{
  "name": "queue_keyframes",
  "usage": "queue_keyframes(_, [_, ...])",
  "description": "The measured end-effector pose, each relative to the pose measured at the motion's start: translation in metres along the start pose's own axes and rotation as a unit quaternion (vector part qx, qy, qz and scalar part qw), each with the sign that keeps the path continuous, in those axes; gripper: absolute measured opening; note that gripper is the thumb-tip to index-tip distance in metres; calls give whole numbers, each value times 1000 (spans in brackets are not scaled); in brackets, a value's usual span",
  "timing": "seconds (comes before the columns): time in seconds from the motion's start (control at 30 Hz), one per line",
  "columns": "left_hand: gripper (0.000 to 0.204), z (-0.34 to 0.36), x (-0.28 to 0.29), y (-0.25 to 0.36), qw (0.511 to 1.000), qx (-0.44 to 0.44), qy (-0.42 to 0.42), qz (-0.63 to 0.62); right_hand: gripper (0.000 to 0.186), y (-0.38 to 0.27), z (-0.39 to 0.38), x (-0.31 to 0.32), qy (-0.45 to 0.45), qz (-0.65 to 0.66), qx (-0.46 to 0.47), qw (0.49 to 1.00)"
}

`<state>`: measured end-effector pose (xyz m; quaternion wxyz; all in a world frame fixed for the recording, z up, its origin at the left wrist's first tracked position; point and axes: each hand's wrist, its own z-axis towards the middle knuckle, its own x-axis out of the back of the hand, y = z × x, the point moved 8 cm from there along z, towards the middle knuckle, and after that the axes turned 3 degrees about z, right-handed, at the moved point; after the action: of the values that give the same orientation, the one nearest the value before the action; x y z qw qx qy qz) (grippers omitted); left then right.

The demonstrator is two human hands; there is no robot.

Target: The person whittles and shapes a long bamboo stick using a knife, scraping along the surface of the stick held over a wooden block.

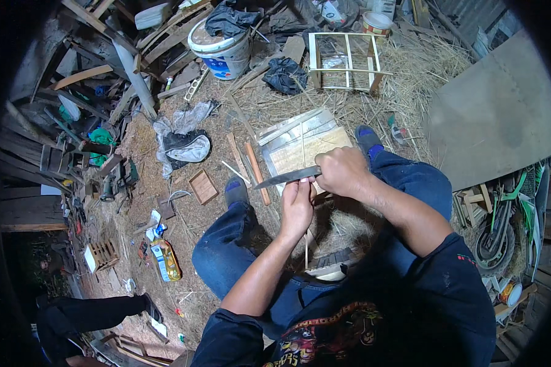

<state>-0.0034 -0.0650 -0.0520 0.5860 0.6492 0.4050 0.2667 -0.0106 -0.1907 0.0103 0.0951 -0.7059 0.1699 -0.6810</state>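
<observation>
My right hand (343,171) is closed round the handle of a knife (283,178), whose long dark blade points left. Beneath the blade, my left hand (297,205) pinches a thin wooden strip (306,252) that runs lengthwise between my legs. The blade crosses the strip close to my left fingertips; whether it touches the wood I cannot tell. Beyond my hands lies a pale wooden board (288,160), with a grey sheet-covered part (281,142) at its far side. An orange-brown rod (258,174) and a small wooden tray (202,186) lie on the ground to its left.
A white bucket (226,61) and a slatted wooden cage (347,61) stand at the far side. A large flat sheet (496,116) leans at right, above a green motorbike (502,226). An oil bottle (165,260) lies at left, near another person's leg (104,313).
</observation>
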Motion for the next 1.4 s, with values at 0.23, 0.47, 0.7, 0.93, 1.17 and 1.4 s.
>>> queue_keyframes(0.23, [23,0,-5,-7,992,101,-17,-77,33,3,-1,1,-4,5,-2,1000])
queue_keyframes(0.47, [28,0,-14,5,989,97,-57,-94,39,6,0,4,0,2,-11,1000])
queue_keyframes(0.7, [25,1,-7,3,995,82,-27,-43,41,5,-1,5,-8,-16,-10,1000])
queue_keyframes(0.93, [23,4,-7,-5,994,94,-11,-50,26,19,6,-9,5,-30,-22,999])
queue_keyframes(1.17, [23,8,-7,-4,987,140,-8,-78,20,29,15,-20,8,-44,-28,999])
queue_keyframes(1.4, [26,-7,-4,-3,985,162,-9,-57,22,125,32,1,17,-79,-239,968])
